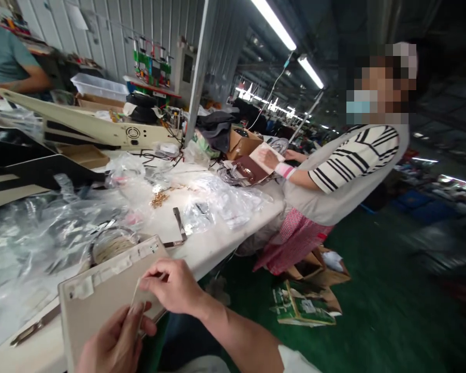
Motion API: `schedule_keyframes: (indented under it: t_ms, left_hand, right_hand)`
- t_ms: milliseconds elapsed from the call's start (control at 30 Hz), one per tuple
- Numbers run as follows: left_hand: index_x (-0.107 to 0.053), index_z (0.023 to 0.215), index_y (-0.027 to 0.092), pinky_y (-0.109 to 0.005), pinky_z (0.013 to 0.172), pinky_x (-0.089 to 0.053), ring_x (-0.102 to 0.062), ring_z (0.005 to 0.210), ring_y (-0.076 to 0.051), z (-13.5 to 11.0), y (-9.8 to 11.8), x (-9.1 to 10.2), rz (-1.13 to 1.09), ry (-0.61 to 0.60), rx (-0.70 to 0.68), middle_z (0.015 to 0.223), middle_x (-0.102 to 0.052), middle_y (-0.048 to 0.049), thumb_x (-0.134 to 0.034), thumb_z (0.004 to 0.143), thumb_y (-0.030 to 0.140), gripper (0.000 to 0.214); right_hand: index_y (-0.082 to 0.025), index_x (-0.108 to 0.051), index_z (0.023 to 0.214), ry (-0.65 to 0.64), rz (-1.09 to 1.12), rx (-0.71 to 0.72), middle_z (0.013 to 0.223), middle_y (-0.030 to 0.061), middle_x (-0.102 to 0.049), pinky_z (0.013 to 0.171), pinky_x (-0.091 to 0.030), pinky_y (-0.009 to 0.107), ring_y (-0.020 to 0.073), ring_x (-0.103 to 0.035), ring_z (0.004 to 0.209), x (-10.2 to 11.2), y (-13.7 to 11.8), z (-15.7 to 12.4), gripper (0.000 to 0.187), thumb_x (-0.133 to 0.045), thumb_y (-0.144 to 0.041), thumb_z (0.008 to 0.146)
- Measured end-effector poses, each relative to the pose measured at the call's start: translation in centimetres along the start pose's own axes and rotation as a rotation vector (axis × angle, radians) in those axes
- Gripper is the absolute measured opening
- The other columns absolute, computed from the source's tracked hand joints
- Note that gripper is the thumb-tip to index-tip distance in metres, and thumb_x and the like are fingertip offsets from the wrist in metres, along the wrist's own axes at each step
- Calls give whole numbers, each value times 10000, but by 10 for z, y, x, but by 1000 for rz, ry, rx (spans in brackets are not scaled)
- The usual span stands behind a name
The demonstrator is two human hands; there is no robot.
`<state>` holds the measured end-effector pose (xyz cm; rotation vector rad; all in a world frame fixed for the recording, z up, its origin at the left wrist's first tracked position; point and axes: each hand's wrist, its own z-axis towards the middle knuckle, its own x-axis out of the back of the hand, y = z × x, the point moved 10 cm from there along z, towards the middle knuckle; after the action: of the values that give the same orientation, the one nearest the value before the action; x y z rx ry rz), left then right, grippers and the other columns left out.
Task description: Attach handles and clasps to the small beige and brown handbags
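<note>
A thin, pale strip (136, 293) stretches between my two hands. My right hand (175, 288) pinches its upper end between thumb and index finger. Lower down, my left hand (118, 334) has its thumb and fingers closed on the other end. Both hands are over a flat beige panel (95, 316) that leans at the table's edge. Along the panel's top edge run several small whitish patches (83, 288) and dark marks. My left hand covers part of the panel's lower area, and what the strip is made of cannot be made out.
Clear plastic bags (221, 199) and small brass-coloured pieces (159, 199) lie on the white table (202, 254). A dark metal tool (179, 224) is beyond the panel. A co-worker in a striped top (353, 160) stands at right; cardboard boxes (308, 303) sit on the green floor.
</note>
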<state>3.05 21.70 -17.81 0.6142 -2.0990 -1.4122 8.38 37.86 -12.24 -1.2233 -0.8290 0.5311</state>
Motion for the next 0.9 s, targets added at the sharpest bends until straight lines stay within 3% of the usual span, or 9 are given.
schedule_keyframes:
  t_ms: [167, 267, 433, 567, 733, 900]
  left_hand:
    - [-720, 831, 186, -258, 478, -349, -556, 501, -196, 8, 39, -27, -31, 11, -86, 603, -670, -63, -578, 1013, 780, 637]
    - [-706, 893, 181, -253, 430, -327, -515, 413, -165, 21, 36, -54, -148, -66, -46, 636, -703, -63, -528, 1064, 634, 516]
    - [-658, 850, 169, -240, 376, -328, -486, 362, -132, 43, 18, -71, -386, -43, 98, 643, -683, -47, -625, 1061, 591, 473]
    - [-660, 873, 147, -240, 414, -445, -536, 407, -131, 55, 15, -71, -582, 0, 176, 697, -684, -53, -704, 1069, 534, 437]
    - [-646, 953, 120, -281, 489, -556, -592, 462, -152, 56, 16, -73, -705, -7, 282, 722, -667, -53, -526, 1132, 241, 248]
    - [-622, 993, 110, -275, 509, -565, -617, 488, -159, 57, 18, -79, -758, -17, 297, 730, -664, -69, -427, 1147, 179, 258]
  right_hand:
    - [-215, -833, 915, 107, -126, 73, 947, 31, -796, 809, -533, 279, 194, -727, 905, 37, -1, 11, 146, -762, -310, 1001]
    - [-203, -820, 914, 47, -250, 116, 945, 41, -781, 784, -516, 283, 197, -715, 893, 49, 8, 28, 167, -724, -287, 1022]
    - [-205, -808, 950, -107, -397, 287, 982, 41, -759, 854, -507, 291, 191, -708, 923, 40, 5, 52, 174, -690, -231, 1076]
    - [-207, -834, 981, -187, -466, 370, 1023, 42, -743, 880, -505, 280, 178, -705, 927, 21, 3, 72, 160, -709, -197, 1079]
    - [-193, -858, 938, -253, -496, 376, 972, 32, -719, 828, -491, 274, 158, -682, 850, 8, 8, 89, 179, -735, -152, 1062]
    - [-195, -872, 920, -267, -480, 368, 958, 28, -726, 837, -498, 279, 159, -692, 861, 7, 13, 90, 181, -753, -129, 1040]
